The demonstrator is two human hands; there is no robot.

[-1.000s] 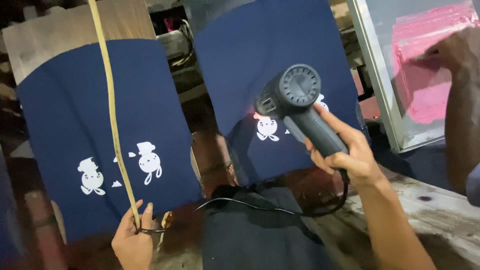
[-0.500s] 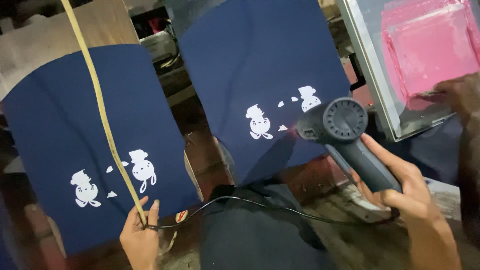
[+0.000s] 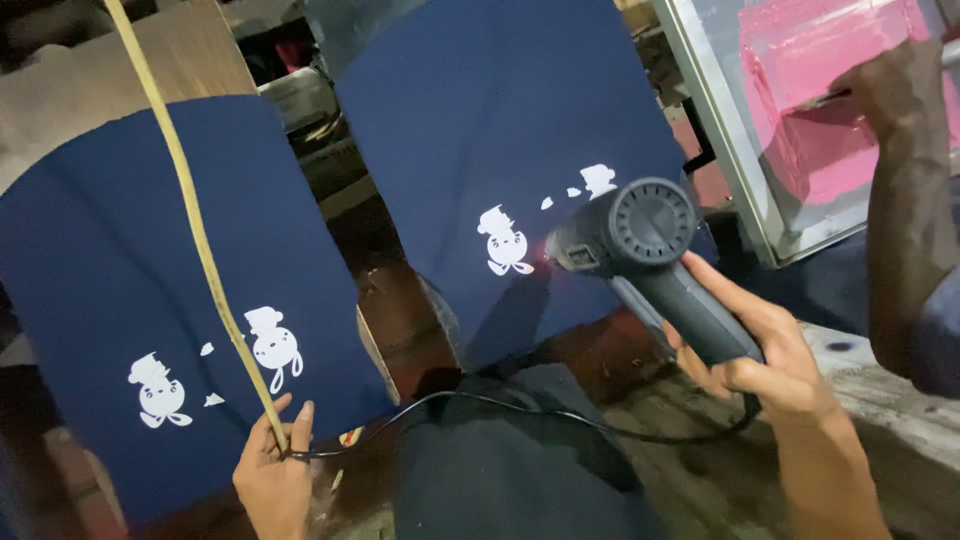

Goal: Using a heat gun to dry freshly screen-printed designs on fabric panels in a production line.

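My right hand (image 3: 760,355) grips the handle of a dark grey heat gun (image 3: 640,245), its nozzle aimed at white cartoon prints on a navy cloth (image 3: 500,130) stretched over the middle board. My left hand (image 3: 272,475) rests at the bottom edge of a second navy cloth (image 3: 120,260) with white prints, pinching a long yellowish stick (image 3: 190,215) and the gun's black cord (image 3: 480,405). The stick runs up to the top left.
Another person's arm (image 3: 905,190) at the right works a tool in pink ink on a framed printing screen (image 3: 790,120). A worn wooden bench (image 3: 880,400) lies under my right arm. Dark cloth (image 3: 510,470) covers the space between the boards.
The heat gun and my right hand have shifted right and down along the middle cloth, from the left print toward the lower right edge. My left hand stays on the stick.
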